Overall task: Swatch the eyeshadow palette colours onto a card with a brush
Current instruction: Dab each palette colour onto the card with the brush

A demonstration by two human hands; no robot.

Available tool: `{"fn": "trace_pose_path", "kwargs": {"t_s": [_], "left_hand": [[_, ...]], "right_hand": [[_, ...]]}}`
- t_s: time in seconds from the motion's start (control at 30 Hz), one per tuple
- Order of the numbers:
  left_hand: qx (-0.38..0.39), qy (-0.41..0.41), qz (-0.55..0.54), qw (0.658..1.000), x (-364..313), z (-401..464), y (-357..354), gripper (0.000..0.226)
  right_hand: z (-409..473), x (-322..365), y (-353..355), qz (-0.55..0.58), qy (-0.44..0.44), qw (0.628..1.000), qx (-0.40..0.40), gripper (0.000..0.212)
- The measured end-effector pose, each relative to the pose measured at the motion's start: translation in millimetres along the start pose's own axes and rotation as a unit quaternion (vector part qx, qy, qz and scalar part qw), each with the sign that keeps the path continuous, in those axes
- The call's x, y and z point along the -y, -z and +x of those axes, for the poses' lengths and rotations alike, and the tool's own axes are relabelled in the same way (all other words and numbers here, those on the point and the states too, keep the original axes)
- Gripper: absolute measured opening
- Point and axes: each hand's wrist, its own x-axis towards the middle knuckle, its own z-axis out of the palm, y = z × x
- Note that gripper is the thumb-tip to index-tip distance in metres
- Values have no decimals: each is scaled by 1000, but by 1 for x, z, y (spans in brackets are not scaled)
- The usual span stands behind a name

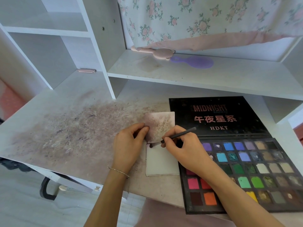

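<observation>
Brush (173,138) tip is touching the clean card (161,163); right hand (183,149) is pinching it, left hand (129,143) is pinching the stained card (161,124). Two cards, one palette (246,169) beside the right hand.

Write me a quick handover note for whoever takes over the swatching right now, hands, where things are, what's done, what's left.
Left hand: pinches the left edge of the stained card, holding it above the clean card.
Right hand: grips the brush, tip down at the top left corner of the clean card.
Palette lies open on the desk to the right of the cards, lid flat behind it.
Done: one dark dab at that corner; the rest of the clean card is bare.
Left: load the other colours and swatch them one by one across the clean card.
</observation>
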Motion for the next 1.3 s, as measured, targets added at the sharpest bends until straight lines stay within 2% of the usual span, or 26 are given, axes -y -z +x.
{"fn": "trace_pose_path", "kwargs": {"t_s": [1.13, 1.3], "left_hand": [[-10, 6, -6, 1000, -1, 0, 0, 16], [-13, 1, -2, 1000, 0, 0, 0, 15]], "right_hand": [[0, -2, 0, 6, 6, 1000, 4, 16], [2, -4, 0, 24, 25, 999, -38, 19]]}}
